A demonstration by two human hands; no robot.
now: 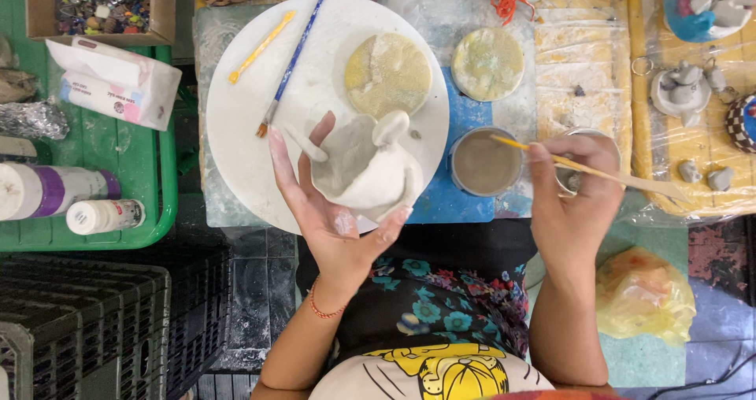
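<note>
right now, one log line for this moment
left hand: holds clay cup | right hand: holds brush over slip cup

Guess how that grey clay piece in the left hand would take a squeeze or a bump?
The clay piece looks thin-walled and matte grey, so probably unfired: a squeeze would likely dent it. Its small knob on top seems apt to snap off. The left hand cradles it from below on spread fingers, which suggests it needs gentle support. Grey smears on the palm hint it is damp, maybe slick.

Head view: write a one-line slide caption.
Left hand cradles a grey clay piece; right hand holds a brush by the slip cup.
</note>
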